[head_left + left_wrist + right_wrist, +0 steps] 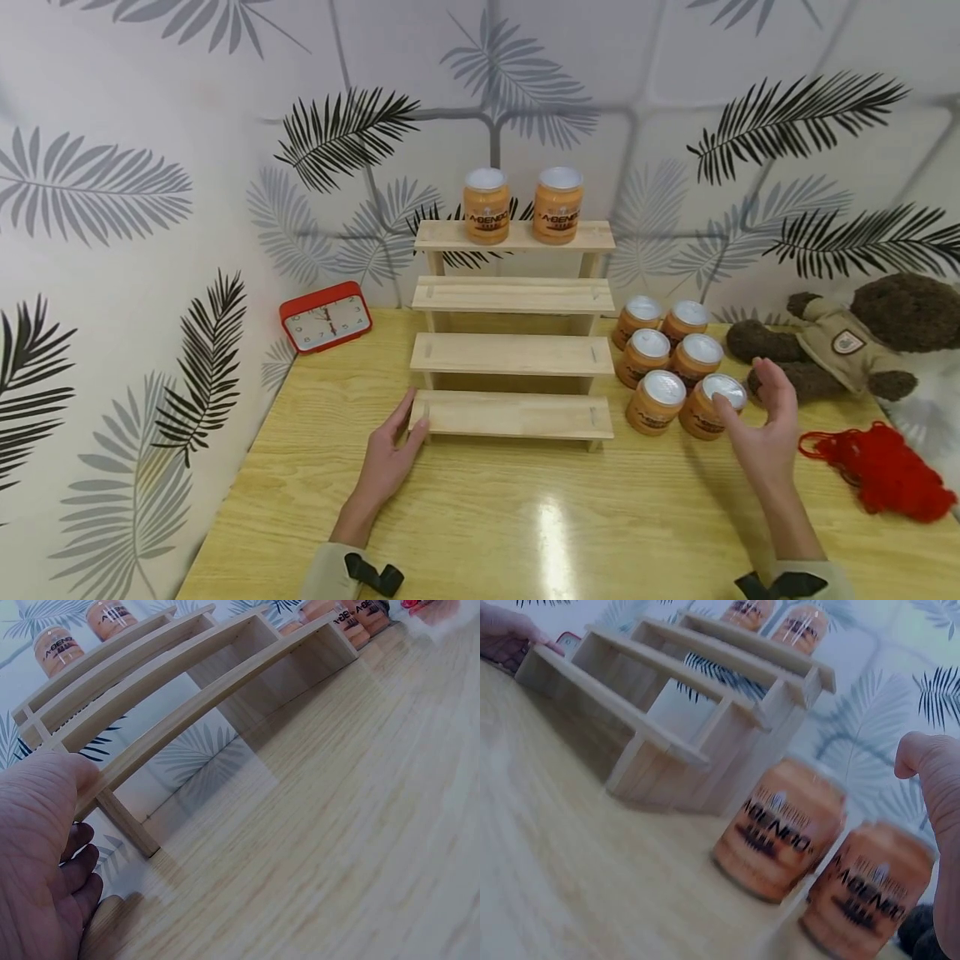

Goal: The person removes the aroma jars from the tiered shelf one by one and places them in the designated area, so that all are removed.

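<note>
A light wooden step rack (512,415) with stacked shelves stands at the middle of the table. My left hand (392,450) holds the left end of its lowest shelf, the thumb at the front edge and the fingers along the side. Two orange cans (487,206) with pale lids stand apart on the top shelf. Several more such cans (655,403) stand in paired rows on the table right of the rack. Beside the front right can (705,412), my right hand (768,429) is raised with thumb and fingers spread, nothing between them.
A red clock (326,317) stands at the back left, near the leaf-patterned wall covering (420,58). At the right lie a brown teddy bear (840,342) in a tan shirt and a heap of red yarn (892,475). The wooden table (480,508) extends in front of the rack.
</note>
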The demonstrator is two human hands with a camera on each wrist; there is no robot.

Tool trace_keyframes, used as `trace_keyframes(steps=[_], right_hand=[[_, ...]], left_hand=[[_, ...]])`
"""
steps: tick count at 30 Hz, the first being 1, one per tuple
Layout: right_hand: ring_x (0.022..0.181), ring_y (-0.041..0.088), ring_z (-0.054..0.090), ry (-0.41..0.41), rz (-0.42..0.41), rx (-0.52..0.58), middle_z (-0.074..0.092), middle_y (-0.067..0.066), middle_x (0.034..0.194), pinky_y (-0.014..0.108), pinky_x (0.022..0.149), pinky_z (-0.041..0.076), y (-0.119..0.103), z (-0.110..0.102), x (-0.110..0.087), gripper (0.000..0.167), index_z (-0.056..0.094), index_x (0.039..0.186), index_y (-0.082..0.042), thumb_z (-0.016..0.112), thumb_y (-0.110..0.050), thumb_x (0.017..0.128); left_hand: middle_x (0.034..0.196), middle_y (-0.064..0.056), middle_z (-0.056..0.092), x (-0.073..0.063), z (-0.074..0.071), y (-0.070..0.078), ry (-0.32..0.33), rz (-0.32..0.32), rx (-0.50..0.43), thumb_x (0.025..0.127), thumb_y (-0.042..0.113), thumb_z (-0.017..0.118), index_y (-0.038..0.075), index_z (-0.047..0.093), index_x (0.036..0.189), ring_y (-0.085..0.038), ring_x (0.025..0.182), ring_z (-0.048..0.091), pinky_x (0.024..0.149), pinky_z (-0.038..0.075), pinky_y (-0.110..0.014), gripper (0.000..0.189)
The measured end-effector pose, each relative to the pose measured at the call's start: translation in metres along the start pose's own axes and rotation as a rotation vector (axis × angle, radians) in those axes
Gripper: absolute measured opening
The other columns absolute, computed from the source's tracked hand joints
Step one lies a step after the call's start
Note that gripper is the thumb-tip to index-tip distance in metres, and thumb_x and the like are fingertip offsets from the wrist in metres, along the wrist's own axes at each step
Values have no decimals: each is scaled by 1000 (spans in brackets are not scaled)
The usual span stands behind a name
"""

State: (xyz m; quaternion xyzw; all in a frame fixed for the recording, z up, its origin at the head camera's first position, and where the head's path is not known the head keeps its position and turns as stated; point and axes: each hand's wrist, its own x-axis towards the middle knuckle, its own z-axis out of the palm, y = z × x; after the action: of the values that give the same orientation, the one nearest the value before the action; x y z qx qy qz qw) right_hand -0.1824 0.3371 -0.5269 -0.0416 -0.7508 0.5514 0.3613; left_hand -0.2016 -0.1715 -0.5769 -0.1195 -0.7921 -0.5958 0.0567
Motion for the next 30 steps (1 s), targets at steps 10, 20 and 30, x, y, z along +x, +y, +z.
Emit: trace_keyframes(steps=[10,20,30], right_hand=[[145,15,44,-132,-22,1,50,6,157,17,112,37,-42,10,25,80,44,159,-10,75,9,88],[148,14,40,-341,-17,25,42,10,163,11,112,35,-67,27,45,84,32,165,-16,73,2,95],[151,23,38,-457,-39,68,39,11,166,13,113,37,-87,55,66,82,29,167,-18,71,-3,98]], left_hand=[[164,-15,39,-1,0,-1,7,7,-1,108,23,61,3,35,162,-27,151,37,116,31,-16,63],[165,-17,37,0,0,-3,0,14,-15,108,21,61,3,35,162,-24,151,36,115,30,-10,63],[164,-17,38,0,0,-2,2,5,-6,109,23,60,3,36,162,-22,151,36,117,30,-15,62]])
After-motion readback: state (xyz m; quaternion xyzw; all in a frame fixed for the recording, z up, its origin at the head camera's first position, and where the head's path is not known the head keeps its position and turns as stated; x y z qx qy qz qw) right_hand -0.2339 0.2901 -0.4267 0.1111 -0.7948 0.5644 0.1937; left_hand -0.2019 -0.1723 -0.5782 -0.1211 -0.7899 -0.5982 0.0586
